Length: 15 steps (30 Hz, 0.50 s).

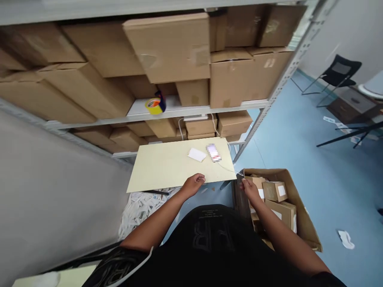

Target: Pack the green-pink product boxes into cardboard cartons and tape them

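Note:
A pale yellow tabletop (161,167) stands in front of me, against the shelf. My left hand (194,185) is at its front edge, fingers curled together; whether anything is inside them is hidden. Off the table's right front corner, my right hand (249,187) pinches a thin white cable (229,170) above the rim of a box. That cable runs over the tabletop to a phone (213,152) with a lit, blurred-out screen. Left of the phone lies a small white rectangular item (196,154), flat and touched by neither hand.
A metal shelf (191,113) full of cardboard boxes rises behind the table, with a yellow tape roll (154,105) on it. An open carton (308,223) of small boxes stands at my right. Paper scraps (139,211) lie under the table. A black chair (341,71) is farther right.

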Each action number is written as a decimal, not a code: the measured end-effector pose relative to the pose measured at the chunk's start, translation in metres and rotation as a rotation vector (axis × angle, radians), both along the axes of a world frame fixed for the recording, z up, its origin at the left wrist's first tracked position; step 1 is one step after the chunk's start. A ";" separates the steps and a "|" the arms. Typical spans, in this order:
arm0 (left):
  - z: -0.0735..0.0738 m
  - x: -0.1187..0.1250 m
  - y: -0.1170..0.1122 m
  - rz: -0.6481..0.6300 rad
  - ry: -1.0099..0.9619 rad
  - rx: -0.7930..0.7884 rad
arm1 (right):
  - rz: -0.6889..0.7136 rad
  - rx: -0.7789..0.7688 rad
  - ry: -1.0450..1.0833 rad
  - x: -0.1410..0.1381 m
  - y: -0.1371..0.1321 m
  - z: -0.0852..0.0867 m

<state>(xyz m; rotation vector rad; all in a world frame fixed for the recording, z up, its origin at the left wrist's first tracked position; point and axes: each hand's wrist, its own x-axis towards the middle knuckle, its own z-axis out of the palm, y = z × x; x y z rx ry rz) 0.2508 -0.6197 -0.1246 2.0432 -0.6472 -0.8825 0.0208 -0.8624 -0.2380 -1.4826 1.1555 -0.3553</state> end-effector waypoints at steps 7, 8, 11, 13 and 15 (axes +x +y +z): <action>-0.006 0.026 0.121 0.186 0.031 -0.060 | 0.163 0.003 0.010 0.068 0.087 0.022; -0.006 0.028 0.137 0.209 0.023 -0.061 | 0.185 0.001 0.011 0.077 0.098 0.025; -0.007 0.032 0.177 0.282 0.006 -0.058 | 0.243 0.005 0.009 0.104 0.125 0.034; -0.007 0.033 0.199 0.337 0.009 -0.074 | 0.291 0.014 0.010 0.120 0.138 0.039; -0.008 0.032 0.217 0.402 0.020 -0.093 | 0.345 0.019 0.016 0.136 0.148 0.044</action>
